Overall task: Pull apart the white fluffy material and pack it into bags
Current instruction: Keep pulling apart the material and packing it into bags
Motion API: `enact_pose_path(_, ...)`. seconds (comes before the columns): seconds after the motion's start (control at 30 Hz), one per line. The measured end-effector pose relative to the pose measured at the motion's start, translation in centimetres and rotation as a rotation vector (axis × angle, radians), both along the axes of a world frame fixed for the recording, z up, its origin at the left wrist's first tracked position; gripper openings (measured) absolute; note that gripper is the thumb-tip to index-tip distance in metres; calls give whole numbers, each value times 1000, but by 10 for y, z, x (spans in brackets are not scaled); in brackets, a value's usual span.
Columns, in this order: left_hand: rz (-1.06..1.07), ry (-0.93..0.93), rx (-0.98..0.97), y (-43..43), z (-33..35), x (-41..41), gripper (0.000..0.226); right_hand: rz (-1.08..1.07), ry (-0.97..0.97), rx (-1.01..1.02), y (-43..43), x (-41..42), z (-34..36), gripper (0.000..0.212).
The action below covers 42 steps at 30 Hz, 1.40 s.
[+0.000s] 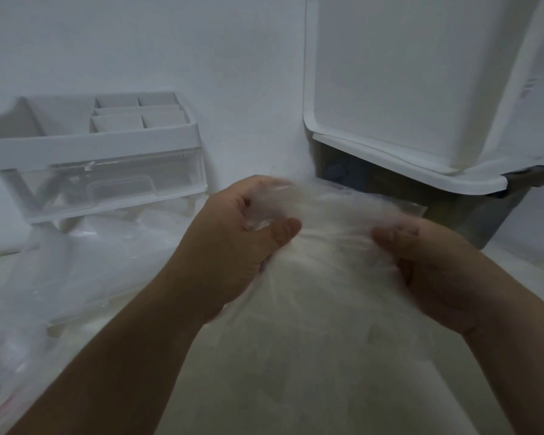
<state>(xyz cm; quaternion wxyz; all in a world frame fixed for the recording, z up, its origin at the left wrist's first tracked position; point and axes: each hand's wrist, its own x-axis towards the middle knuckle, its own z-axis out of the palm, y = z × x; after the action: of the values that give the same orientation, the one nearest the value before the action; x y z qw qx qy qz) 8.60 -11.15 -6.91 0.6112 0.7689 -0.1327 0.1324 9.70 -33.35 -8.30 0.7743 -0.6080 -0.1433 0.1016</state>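
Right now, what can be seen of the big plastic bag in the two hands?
The bag is thin, clear, wrinkled plastic, swollen with white fluffy material, so it looks milky. It fills the lower middle of the view, its gathered top pointing away from the person. The left hand pinches the gathered top; the right hand grips its right side.

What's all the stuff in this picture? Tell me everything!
bag: one, clear, centre, held by both hands
fluffy material: one mass, white, filling the bag
organiser: one, white with a clear drawer, back left by the wall
storage bin: one, dark, back right
lid: one, white, standing open above the bin
loose plastic: clear, count unclear, lying left of the arms
left hand: one, fingers pinching the bag's top
right hand: one, gripping the bag's right side
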Motion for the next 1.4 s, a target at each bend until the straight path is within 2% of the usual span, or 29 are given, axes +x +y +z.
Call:
enact_pose_path(0.1, 0, 12, -51, -3, -2, 1, 44, -52, 40, -110, 5, -2, -3, 16)
enact_pose_path(0.17, -29, 115, -90, -3, -3, 0, 62, -98, 37, -88, 8, -4, -1, 16)
enact_pose_path(0.23, -100, 264, -41, 1, -2, -1, 75, -173, 48, -27, 5, -2, 2, 17)
enact_pose_path(0.3, -166, 371, 32, 5, -3, -1, 63, -232, 68, -8, 0, 1, 4, 17)
enact_pose_path(0.4, -158, 382, 97, 6, -6, 1, 15, -266, 75, -31, -6, 6, 3, 16)
enact_pose_path(0.43, -156, 382, 99, 6, -7, 1, 8, -271, 75, -47, -7, 7, 3, 15)
enact_pose_path(0.5, -183, 380, 138, 8, -6, 1, 12, -261, 74, -56, -7, 8, 2, 15)
enact_pose_path(0.63, -295, 476, 304, 10, 2, -5, 37, -256, 98, 0, -6, 7, 2, 21)
enact_pose_path(0.77, -329, 480, 394, 11, 4, -7, 11, -273, 117, 50, -6, 8, 3, 19)
enact_pose_path(0.83, -347, 503, 435, 15, 5, -7, 16, -299, 104, 58, -6, 9, 3, 17)
enact_pose_path(0.9, -386, 538, 462, 21, 6, -7, 6, -349, 83, 59, -7, 10, 4, 16)
enact_pose_path(1.0, -451, 558, 514, 30, 8, -7, 34, -412, 68, 112, -12, 11, 6, 21)
enact_pose_path(1.13, -378, 533, 627, 42, 13, -8, 45, -398, 46, 143, -17, 8, 13, 17)
enact_pose_path(1.17, -318, 489, 677, 47, 16, -8, 60, -390, 28, 122, -17, 8, 16, 17)
enact_pose_path(1.23, -181, 393, 734, 53, 22, -9, 108, -367, -24, 33, -14, 6, 22, 16)
enact_pose_path(1.3, -64, 304, 617, 53, 28, -10, 142, -341, -113, -107, -7, 5, 30, 18)
enact_pose_path(1.37, 14, 239, 441, 44, 36, -10, 149, -301, -218, -247, 0, 3, 40, 18)
enact_pose_path(1.4, 31, 223, 377, 38, 40, -9, 143, -274, -250, -293, 5, 2, 45, 17)
